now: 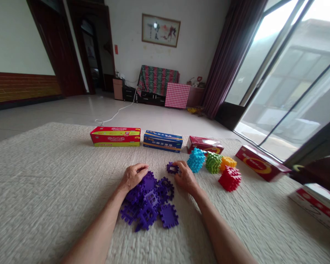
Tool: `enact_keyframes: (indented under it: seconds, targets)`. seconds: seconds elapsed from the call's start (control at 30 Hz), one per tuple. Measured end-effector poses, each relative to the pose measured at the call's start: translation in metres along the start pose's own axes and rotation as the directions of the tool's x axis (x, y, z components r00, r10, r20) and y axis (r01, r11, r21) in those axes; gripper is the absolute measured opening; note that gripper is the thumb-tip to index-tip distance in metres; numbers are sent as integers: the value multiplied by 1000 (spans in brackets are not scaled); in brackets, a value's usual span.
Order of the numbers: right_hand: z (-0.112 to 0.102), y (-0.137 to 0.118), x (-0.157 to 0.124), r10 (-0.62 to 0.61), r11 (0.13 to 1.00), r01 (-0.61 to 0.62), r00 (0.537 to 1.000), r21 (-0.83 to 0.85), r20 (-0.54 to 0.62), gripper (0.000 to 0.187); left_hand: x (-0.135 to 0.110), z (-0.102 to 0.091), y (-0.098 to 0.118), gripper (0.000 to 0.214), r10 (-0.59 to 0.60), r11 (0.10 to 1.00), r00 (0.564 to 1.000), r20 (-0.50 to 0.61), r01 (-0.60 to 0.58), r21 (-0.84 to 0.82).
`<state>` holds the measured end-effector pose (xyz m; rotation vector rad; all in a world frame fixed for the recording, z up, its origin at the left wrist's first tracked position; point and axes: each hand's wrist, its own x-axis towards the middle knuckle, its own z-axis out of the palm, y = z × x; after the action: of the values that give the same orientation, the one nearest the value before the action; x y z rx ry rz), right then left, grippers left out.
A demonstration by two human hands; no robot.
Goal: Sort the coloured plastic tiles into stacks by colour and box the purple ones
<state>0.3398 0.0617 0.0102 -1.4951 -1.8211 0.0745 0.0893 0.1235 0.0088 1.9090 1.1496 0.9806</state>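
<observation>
The left hand (134,176) curls at the far left edge of a pile of purple notched plastic squares (148,203) on a beige textured cloth (71,190); whether it grips one cannot be told. Well apart, the right hand (185,176) pinches a purple square frame (168,168) just beyond the pile's right side. Farther right stand blue (196,160), green (213,162), yellow (228,162) and red stacks (230,179). On the far side sit a red-and-yellow battery box (115,139) and a blue battery box (162,142).

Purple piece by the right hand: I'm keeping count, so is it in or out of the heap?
Out: mat shows between the piece and the heap. The right hand touches it.
</observation>
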Motion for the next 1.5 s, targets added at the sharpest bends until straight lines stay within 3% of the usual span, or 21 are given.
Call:
enact_keyframes:
  seconds: [0.33, 0.5, 0.63, 0.8, 1.0, 1.2, 1.5]
  targets:
    - [6, 8, -2, 0, 1000, 0, 1000, 1, 32, 47, 1, 0, 0, 31, 2, 1000, 1000, 4, -2, 5]
    - [-4, -7, -7, -52, 997, 55, 997, 51, -63, 45, 1, 0, -3, 31, 14, 1000, 1000, -3, -14, 9]
    - [-14, -27, -19, -139, 982, 139, 990, 125, -10, 31, 1, 1, -3, 31, 15, 1000, 1000, 2, -15, 7]
    - [-10, -43, -32, -37, 993, 23, 992, 117, 119, 17, 1, 1, -3, 31, 12, 1000, 1000, -6, -12, -1]
    - [1, -41, -33, 2, 993, -16, 993, 115, 119, 19, 0, 0, 0, 31, -15, 1000, 1000, -3, 15, -7]
    - [0, -30, -33, 46, 986, -54, 997, 155, 55, 22, 1, 0, -1, 32, -37, 999, 999, 12, 37, -5]
    - [-14, -11, -25, 123, 991, -111, 979, 79, -162, 17, -1, 0, 3, 31, -31, 1000, 1000, 3, 31, -7]
